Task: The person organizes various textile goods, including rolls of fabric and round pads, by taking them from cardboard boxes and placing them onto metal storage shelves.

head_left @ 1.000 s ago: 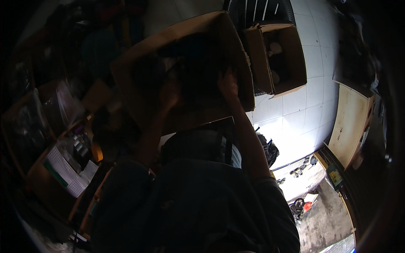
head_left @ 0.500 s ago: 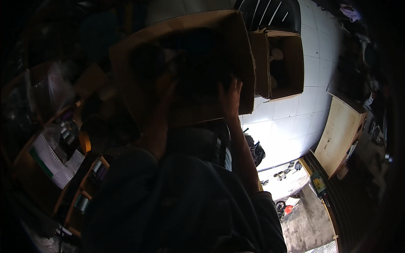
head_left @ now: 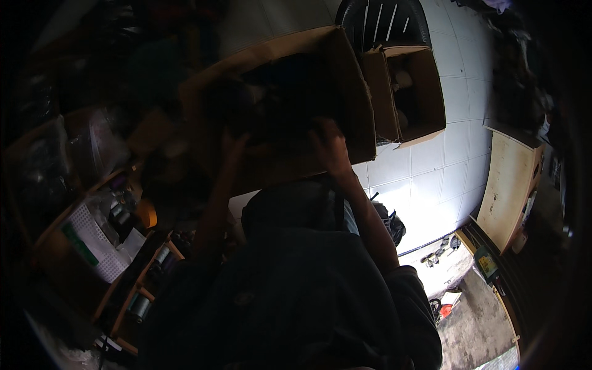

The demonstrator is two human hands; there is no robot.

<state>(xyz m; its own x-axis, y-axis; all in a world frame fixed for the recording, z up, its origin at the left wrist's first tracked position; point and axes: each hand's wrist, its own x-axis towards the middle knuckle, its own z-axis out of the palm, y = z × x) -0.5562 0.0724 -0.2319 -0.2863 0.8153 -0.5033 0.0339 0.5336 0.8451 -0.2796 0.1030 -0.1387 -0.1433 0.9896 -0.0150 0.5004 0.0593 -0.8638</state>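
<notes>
A large open cardboard box point(head_left: 280, 161) stands in front of me, its inside deep in shadow. Dark contents fill it, with a bluish patch at the far side and a paler rounded thing point(head_left: 254, 94) further left. My right hand point(head_left: 333, 148) reaches over the near right part of the box, thumb and bent fingers apart, over the dark contents. My left hand point(head_left: 234, 147) is at the near left part of the box; its fingertips fade into the dark, so its grip is hidden. Nothing held shows in either hand.
A smaller cardboard box point(head_left: 425, 126) holding pale rounded things sits to the right, before a black slatted chair point(head_left: 394, 21). At left, thread spools point(head_left: 140, 305) stand in a wooden rack near a white perforated basket point(head_left: 102, 246). A pale wooden cabinet point(head_left: 505, 185) stands at right.
My right hand has drawn slightly nearer, and its fingers have gone from stretched to bent. The left hand has also shifted nearer and slightly left. The view has turned a little.
</notes>
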